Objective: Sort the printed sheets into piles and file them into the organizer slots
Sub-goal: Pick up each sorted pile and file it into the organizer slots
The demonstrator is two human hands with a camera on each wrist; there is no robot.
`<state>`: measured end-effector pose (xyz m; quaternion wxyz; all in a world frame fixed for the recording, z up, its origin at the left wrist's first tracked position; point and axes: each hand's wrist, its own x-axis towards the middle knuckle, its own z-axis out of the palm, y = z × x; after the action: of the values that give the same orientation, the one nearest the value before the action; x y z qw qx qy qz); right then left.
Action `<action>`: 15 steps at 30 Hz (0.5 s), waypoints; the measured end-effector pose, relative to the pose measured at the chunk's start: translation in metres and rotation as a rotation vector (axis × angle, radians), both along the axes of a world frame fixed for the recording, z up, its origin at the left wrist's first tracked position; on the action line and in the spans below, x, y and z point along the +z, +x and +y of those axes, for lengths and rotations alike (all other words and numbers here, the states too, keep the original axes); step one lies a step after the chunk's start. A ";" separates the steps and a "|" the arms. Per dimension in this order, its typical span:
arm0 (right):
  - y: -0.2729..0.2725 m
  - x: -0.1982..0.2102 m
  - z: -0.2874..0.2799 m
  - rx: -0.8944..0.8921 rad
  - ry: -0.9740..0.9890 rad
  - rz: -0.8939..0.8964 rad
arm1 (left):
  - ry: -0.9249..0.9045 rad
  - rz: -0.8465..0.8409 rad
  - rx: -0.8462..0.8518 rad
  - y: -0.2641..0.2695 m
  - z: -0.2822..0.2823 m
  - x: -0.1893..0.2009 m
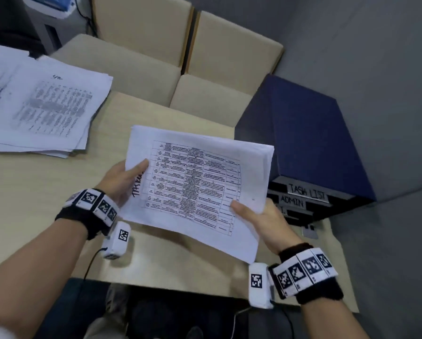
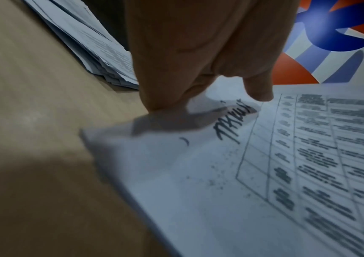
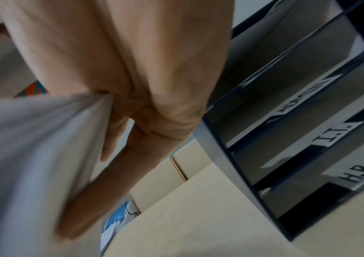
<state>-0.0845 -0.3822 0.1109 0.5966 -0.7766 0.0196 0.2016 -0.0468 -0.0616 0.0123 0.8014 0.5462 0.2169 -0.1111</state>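
Observation:
I hold a stack of printed sheets (image 1: 200, 182) above the wooden table (image 1: 46, 199), its top page a ruled table with handwriting on one margin. My left hand (image 1: 123, 178) pinches the stack's left edge (image 2: 176, 156), thumb on top. My right hand (image 1: 256, 216) grips the lower right edge, thumb on top and fingers (image 3: 110, 167) underneath the paper (image 3: 22, 156). A dark blue organizer (image 1: 310, 148) stands just right of the stack, with slots labelled TASK LIST, ADMIN, I.T. (image 3: 332, 135) and H.R.
A loose pile of other printed sheets (image 1: 41, 106) lies spread at the table's far left, also in the left wrist view (image 2: 93, 45). Beige chairs (image 1: 156, 64) stand behind the table. A grey wall runs along the right.

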 end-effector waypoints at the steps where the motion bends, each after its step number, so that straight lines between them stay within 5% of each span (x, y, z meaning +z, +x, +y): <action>1: -0.007 0.000 -0.015 0.003 0.033 0.008 | 0.029 -0.010 0.029 -0.010 -0.013 0.002; 9: -0.063 -0.013 -0.139 -0.024 0.031 -0.038 | 0.177 -0.051 0.128 -0.091 -0.135 0.012; 15: -0.092 0.017 -0.230 -0.207 0.167 0.010 | 0.538 0.082 -0.353 -0.113 -0.199 0.024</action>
<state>-0.1769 -0.6119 0.1284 0.6767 -0.7170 0.0855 0.1436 -0.1602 -0.2608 0.0358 0.5874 0.7626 0.1723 -0.2090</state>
